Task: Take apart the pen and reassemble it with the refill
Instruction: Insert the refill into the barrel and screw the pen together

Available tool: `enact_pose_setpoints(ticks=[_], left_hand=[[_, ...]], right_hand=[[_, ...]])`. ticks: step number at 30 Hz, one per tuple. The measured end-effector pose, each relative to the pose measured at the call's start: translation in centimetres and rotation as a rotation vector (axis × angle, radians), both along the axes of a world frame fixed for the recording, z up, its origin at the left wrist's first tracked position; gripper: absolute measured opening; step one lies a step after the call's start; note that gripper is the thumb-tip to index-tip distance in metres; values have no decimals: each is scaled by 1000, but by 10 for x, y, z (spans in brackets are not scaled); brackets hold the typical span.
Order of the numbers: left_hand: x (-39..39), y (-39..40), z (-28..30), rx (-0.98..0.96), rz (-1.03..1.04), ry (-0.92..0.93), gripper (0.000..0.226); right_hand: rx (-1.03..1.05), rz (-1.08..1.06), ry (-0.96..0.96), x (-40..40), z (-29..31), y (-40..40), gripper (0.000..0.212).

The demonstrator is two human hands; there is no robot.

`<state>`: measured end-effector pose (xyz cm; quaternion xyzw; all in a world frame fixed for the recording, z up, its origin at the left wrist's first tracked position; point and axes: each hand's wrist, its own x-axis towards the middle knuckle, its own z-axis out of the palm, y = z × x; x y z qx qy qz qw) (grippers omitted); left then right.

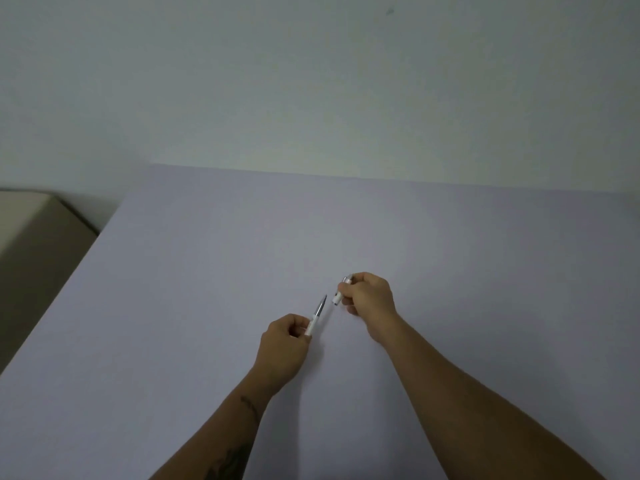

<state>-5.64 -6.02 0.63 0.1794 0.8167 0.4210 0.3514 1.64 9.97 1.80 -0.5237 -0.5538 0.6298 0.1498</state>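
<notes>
The pen is in two pieces, held apart above the pale table (207, 271). My left hand (284, 344) grips the white front piece of the pen (316, 317), whose grey pointed tip slants up and to the right. My right hand (369, 299) is closed around the white rear piece of the pen (341, 291), whose open end points down toward the left piece. A small gap separates the two pieces. I cannot tell where the refill is; it may be inside one piece.
A plain wall (311, 81) stands behind the table's far edge. A beige box-like object (38, 230) sits beyond the table's left edge.
</notes>
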Motion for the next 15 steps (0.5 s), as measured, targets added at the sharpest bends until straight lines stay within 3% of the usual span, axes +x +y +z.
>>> enact_pose_setpoints(ticks=[5,15], left_hand=[[4,-3,6,31,-21,5,17],[8,-9,22,111,-34,16,20]], right_hand=[[90,-28,76,6,25,-5,4],[2,68,56,23,23,-32,14]])
